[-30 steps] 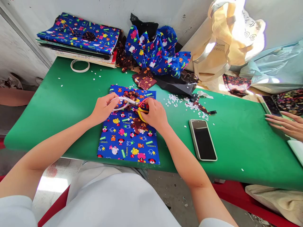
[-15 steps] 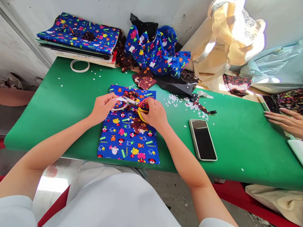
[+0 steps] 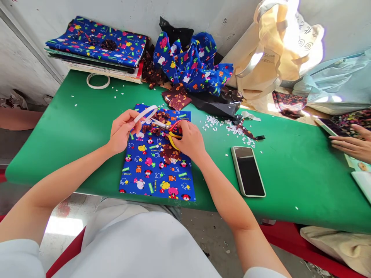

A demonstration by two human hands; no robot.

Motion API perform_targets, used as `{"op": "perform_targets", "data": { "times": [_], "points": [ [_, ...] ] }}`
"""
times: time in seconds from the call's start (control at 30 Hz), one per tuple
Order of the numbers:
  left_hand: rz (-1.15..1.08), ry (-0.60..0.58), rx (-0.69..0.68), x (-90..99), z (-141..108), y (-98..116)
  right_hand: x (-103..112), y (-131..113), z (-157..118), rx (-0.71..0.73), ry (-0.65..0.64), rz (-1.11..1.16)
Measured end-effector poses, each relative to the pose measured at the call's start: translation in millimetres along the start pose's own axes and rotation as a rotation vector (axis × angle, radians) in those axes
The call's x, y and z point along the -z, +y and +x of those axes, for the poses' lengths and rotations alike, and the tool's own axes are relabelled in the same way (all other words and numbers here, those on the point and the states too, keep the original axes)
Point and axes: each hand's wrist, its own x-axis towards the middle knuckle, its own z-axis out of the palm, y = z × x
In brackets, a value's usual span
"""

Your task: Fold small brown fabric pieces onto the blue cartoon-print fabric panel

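Note:
Between the thumb and fingers of my left hand [image 3: 124, 129] is a roll of white tape [image 3: 146, 112], raised on its edge. My right hand [image 3: 189, 139] grips scissors [image 3: 174, 135] with red and yellow handles, blades pointing left toward the roll. Below both hands lies a blue cartoon-print cloth [image 3: 158, 170] on the green table [image 3: 95, 112]. Brown patterned scraps [image 3: 170, 153] rest on the cloth, some under the blades. Whether the blades touch the tape or a scrap I cannot tell.
A phone [image 3: 248, 172] lies right of the cloth, near white paper bits [image 3: 214, 122]. Behind are a second tape roll [image 3: 98, 81], a cloth-topped stack [image 3: 98, 42], crumpled blue fabric [image 3: 191, 65] and a canvas bag [image 3: 261, 58]. Another person's hand [image 3: 352, 143] holds a phone at far right.
My left hand has turned and tilted the tape roll up from nearly flat. My right hand and the scissors stay almost still. The other person's hand has shifted slightly right.

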Motion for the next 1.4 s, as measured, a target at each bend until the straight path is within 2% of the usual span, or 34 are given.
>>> {"op": "perform_targets", "data": {
  "times": [0.13, 0.27, 0.33, 0.47, 0.53, 0.63, 0.77, 0.93, 1.13, 1.3, 1.4],
  "points": [
    [0.038, 0.066, -0.027, 1.3, 0, -1, -2, 1, 0, -0.009, 0.012, 0.008],
    [0.086, 0.036, -0.027, 2.0, 0, -1, -3, 1, 0, -0.016, 0.079, 0.081],
    [0.111, -0.044, -0.031, 1.5, -2, 1, 0, 0, -1, -0.053, 0.133, 0.141],
    [0.205, -0.318, -0.129, -1.6, -6, 5, 14, -9, -3, -0.19, 0.2, 0.395],
    [0.315, -0.423, -0.232, -3.9, -7, 4, 21, -18, -5, -0.235, 0.13, 0.685],
    [0.467, -0.535, -0.371, -6.8, -10, -2, 24, -31, -9, -0.271, -0.083, 1.191],
    [0.561, -0.669, -0.446, -7.7, -13, -11, 16, -41, -11, -0.33, -0.116, 1.427],
    [0.614, -0.722, -0.447, -6.9, -15, -10, 6, -40, -12, -0.413, -0.114, 1.521],
    [0.577, -0.737, -0.45, -8.1, -17, -5, 6, -40, -11, -0.462, -0.121, 1.588],
    [0.544, -0.699, -0.483, -6.6, -15, -10, 4, -38, -9, -0.414, -0.108, 1.639],
    [0.518, -0.637, -0.442, -4.9, -13, -9, 3, -36, -12, -0.316, -0.149, 1.571]
  ]
}}
